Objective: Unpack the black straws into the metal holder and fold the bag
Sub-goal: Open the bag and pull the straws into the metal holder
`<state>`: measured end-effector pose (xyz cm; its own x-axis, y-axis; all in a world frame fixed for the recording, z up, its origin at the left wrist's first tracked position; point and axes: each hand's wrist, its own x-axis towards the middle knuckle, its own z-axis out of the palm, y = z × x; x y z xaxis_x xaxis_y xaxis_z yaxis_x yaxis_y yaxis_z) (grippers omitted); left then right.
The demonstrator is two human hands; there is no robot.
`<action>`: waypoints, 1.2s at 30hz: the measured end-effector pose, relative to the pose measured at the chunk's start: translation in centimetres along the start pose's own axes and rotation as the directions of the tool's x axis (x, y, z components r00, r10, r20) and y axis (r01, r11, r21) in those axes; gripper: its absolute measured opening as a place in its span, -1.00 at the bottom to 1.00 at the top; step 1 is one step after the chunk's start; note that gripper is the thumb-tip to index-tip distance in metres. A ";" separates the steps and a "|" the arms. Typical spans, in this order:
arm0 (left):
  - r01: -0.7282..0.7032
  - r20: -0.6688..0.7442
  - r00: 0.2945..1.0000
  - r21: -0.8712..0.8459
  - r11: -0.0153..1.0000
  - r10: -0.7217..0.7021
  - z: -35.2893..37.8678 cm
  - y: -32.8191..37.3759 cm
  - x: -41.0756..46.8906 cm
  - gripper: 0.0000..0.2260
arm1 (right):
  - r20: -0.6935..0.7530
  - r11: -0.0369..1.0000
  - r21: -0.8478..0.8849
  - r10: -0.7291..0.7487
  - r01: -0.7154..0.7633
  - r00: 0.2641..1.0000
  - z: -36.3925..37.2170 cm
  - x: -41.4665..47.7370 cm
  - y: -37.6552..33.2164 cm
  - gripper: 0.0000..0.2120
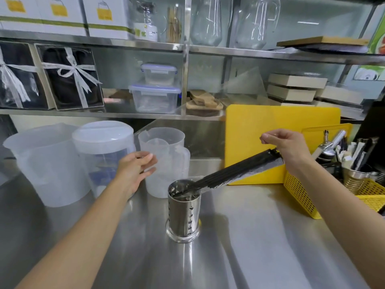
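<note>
Nearest me on the steel counter stands the metal holder, upright, its mouth open toward me. The black straws run into that mouth, their lower ends already inside the rim, and their long axis slants up and away to my right. The clear bag still sheathes their upper length. My right hand grasps the raised far end of the bag and straws, fingers pinched around it, so this is the hand that governs the tilt. I judge the next move turns on lifting that end steeper, so the straws slide down the slope into the holder. My left hand hangs empty, fingers loosely spread, left of the holder and not touching it, just before the plastic jug. Behind the straws leans the yellow cutting board.
</note>
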<state>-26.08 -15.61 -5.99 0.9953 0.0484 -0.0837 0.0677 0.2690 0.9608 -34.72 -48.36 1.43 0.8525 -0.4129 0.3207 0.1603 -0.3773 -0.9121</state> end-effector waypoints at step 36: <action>-0.567 -0.050 0.819 0.083 0.819 0.572 -2.3 6.6 1.2 -0.84 | 0.369 0.984 0.069 -0.178 0.164 0.912 7.3 3.8 -7.0 -0.31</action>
<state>-24.63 -11.58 -0.35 0.8502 0.2415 0.4677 -0.5034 0.1131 0.8566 -29.00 -41.23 7.15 0.9326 -0.0039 0.3608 0.3320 -0.3823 -0.8623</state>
